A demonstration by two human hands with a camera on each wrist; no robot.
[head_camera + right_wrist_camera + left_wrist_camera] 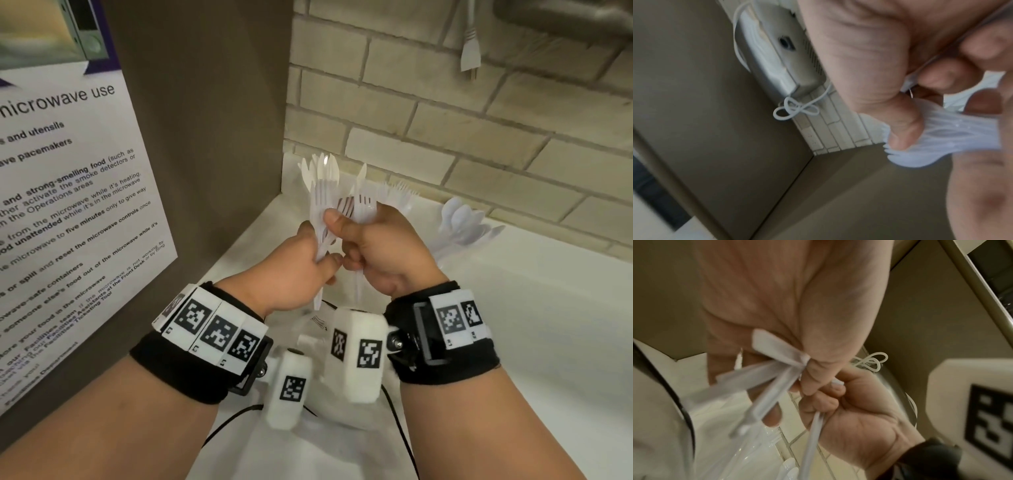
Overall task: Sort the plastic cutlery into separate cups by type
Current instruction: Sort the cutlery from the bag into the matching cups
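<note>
Both hands are raised together over the white counter (pixel 513 308), each gripping white plastic cutlery. My left hand (pixel 310 251) holds a fanned bundle of knives and spoons (pixel 323 181) by the handles, heads up. In the left wrist view those handles (pixel 774 368) stick out from the left hand's curled fingers (pixel 818 369). My right hand (pixel 356 240) grips a few forks (pixel 364 200), thumb pressed across them. The right wrist view shows the thumb (pixel 902 129) on ribbed fork heads (pixel 953 134). Behind stand a bunch of forks (pixel 399 195) and a bunch of spoons (pixel 462 219); their cups are hard to make out.
A brown panel with a microwave-use poster (pixel 68 205) closes the left side. A tiled wall (pixel 445 120) runs behind the counter, with a plug (pixel 470 51) hanging on it. A silver appliance (pixel 777 53) with a tied white cord (pixel 795 108) sits in the corner.
</note>
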